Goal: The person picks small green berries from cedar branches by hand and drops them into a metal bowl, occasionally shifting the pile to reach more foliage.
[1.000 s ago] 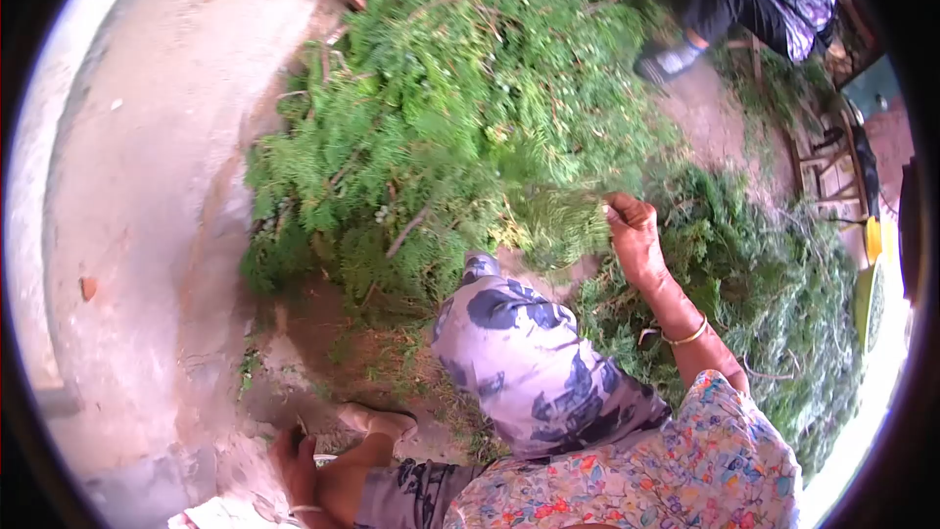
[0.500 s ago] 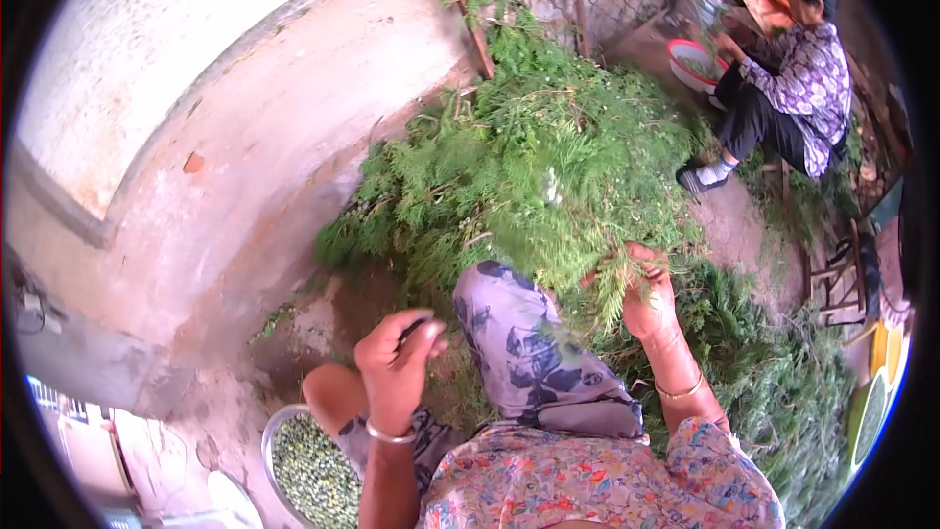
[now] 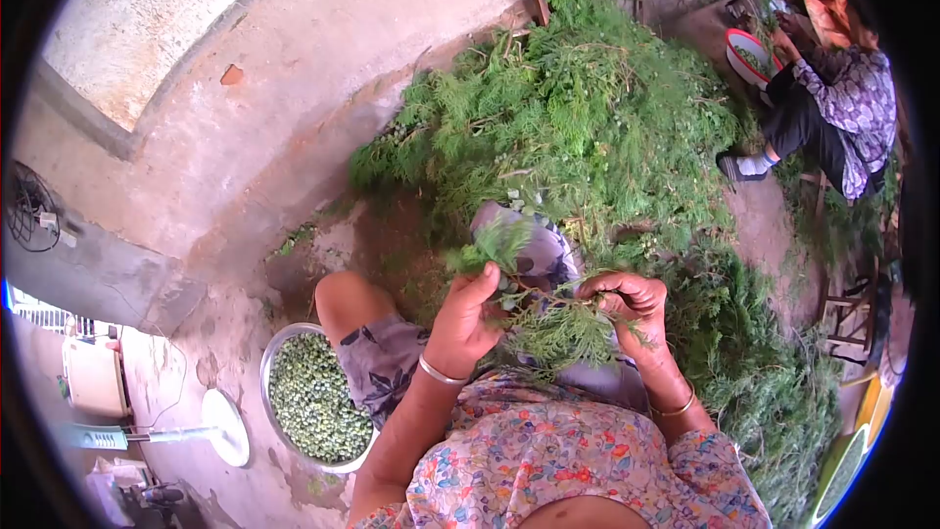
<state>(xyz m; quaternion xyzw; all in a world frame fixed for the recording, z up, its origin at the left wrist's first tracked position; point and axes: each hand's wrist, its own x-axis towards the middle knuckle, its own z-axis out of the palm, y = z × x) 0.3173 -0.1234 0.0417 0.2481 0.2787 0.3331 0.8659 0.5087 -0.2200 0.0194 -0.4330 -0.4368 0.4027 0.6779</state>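
A green conifer sprig with flat, feathery leaves is held over my lap. My right hand is closed on its stem at the right side. My left hand pinches the sprig's other side, thumb up, with blurred leaf tips above it. Small round cones may be among the leaves there, but they are hard to make out. Left of my knee, a metal basin holds many small green cones or berries. Beyond my knees lies a big heap of cut conifer branches.
More branches lie to my right. A co-worker sits at the far right by a red-rimmed basin. A fan-like white disc on a stand lies left of my basin. A concrete wall curves along the upper left.
My left hand has moved up and right from beside my knee to the sprig. My right hand has brought the sprig down nearer my lap. The view has shifted, showing more of the basin.
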